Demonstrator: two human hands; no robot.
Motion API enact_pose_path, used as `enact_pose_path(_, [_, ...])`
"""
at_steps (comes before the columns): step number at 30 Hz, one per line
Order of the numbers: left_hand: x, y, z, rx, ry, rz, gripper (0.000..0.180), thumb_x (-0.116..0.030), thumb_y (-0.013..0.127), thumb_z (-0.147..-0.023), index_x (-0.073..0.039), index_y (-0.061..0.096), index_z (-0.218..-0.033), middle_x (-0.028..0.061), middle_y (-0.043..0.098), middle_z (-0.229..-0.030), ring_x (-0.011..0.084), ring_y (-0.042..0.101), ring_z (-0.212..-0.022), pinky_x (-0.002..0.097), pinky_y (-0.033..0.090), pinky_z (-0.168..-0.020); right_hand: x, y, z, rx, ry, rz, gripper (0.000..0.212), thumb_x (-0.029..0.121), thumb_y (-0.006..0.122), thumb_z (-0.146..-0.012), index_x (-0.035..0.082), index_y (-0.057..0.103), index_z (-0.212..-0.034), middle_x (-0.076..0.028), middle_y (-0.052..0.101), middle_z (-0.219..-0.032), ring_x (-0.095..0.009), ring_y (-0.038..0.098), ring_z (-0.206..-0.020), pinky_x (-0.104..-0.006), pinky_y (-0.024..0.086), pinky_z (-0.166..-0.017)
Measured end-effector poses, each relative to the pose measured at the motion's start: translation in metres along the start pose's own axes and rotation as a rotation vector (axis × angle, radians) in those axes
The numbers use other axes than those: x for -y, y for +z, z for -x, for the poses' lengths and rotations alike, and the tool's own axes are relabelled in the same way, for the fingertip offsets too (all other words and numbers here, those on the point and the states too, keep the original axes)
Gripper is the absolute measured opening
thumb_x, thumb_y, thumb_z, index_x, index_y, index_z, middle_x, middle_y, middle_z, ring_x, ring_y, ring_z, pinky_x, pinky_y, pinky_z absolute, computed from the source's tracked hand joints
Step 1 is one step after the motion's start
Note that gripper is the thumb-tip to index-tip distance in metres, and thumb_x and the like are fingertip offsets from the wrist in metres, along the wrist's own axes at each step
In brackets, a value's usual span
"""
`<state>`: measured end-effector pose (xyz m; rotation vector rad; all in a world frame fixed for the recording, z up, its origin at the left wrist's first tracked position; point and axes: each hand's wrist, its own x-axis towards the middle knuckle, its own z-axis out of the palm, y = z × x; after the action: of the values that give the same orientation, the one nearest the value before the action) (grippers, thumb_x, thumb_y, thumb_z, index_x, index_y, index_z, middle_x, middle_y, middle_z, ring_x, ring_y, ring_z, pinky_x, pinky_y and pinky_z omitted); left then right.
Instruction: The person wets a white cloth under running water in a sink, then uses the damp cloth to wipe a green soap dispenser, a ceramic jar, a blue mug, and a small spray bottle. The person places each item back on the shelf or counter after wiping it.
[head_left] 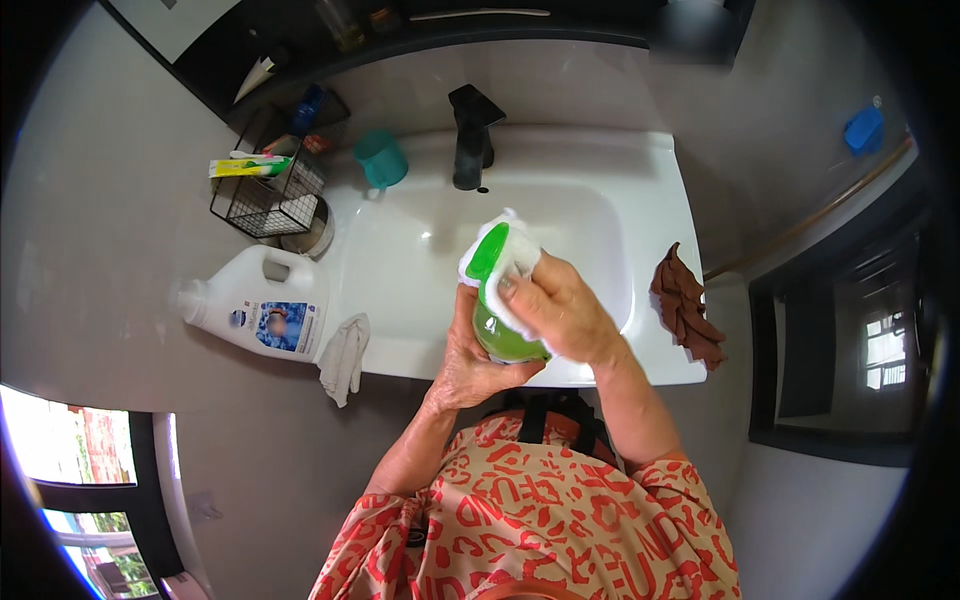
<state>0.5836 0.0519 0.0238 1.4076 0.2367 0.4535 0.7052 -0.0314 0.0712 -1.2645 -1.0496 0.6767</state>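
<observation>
Over the front part of the white sink [648,215] I hold a green bottle [508,342] with a brighter green top [489,250], tilted so the top points away from me. My left hand [466,350] is closed around its lower left side. My right hand [565,308] pinches a white cloth [522,252] and presses it against the right side of the bottle. The cloth also shows around the bottle's top. Part of the bottle is hidden behind my fingers and the cloth.
A black faucet [470,140] rises at the back. To the left are a teal cup [381,158], a wire basket [265,195] of toiletries, a large white jug [250,300] and a pale cloth [345,358]. A brown cloth [682,305] hangs over the right edge.
</observation>
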Motion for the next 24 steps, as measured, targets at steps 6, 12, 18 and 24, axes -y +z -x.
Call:
enact_pose_path(6, [-0.002, -0.007, -0.005, -0.010, -0.050, -0.043, 0.084, -0.006, 0.078, -0.058, -0.009, 0.029, -0.126, 0.0082, 0.049, -0.114, 0.0173, 0.049, -0.107, 0.0339, 0.043, -0.090, -0.020, 0.004, -0.001, -0.048, -0.013, -0.008, 0.030, 0.026, 0.049, -0.092, 0.003, 0.055, -0.111, -0.017, 0.053, -0.110, -0.031, 0.051, -0.099, -0.0373, 0.041, -0.087])
enact_pose_path(12, [0.017, -0.024, -0.010, -0.082, 0.039, 0.073, 0.093, -0.011, 0.086, -0.054, -0.011, 0.029, -0.128, 0.0060, 0.049, -0.118, 0.0173, 0.049, -0.110, 0.0340, 0.043, -0.092, -0.041, 0.039, 0.022, -0.292, -0.410, 0.558, 0.044, 0.024, 0.059, -0.085, 0.001, 0.049, -0.122, -0.018, 0.045, -0.128, -0.039, 0.041, -0.118, -0.0434, 0.032, -0.101])
enact_pose_path(18, [0.015, -0.027, -0.012, -0.067, -0.041, 0.085, 0.096, -0.001, 0.083, -0.049, -0.011, 0.033, -0.130, 0.0033, 0.050, -0.117, 0.0166, 0.050, -0.111, 0.0350, 0.044, -0.093, -0.052, 0.036, 0.029, -0.331, 0.003, -0.182, 0.052, 0.034, 0.052, -0.091, -0.004, 0.040, -0.125, -0.017, 0.047, -0.122, -0.025, 0.049, -0.110, -0.0349, 0.039, -0.093])
enact_pose_path(24, [0.001, -0.021, -0.020, -0.055, -0.012, 0.249, 0.087, -0.002, 0.075, -0.049, -0.006, 0.038, -0.127, 0.0042, 0.052, -0.109, 0.0176, 0.054, -0.101, 0.0315, 0.048, -0.085, -0.083, 0.032, 0.028, -0.382, -0.140, -0.104, 0.041, 0.027, 0.043, -0.096, -0.002, 0.041, -0.124, -0.014, 0.049, -0.115, -0.018, 0.051, -0.097, -0.0308, 0.043, -0.081])
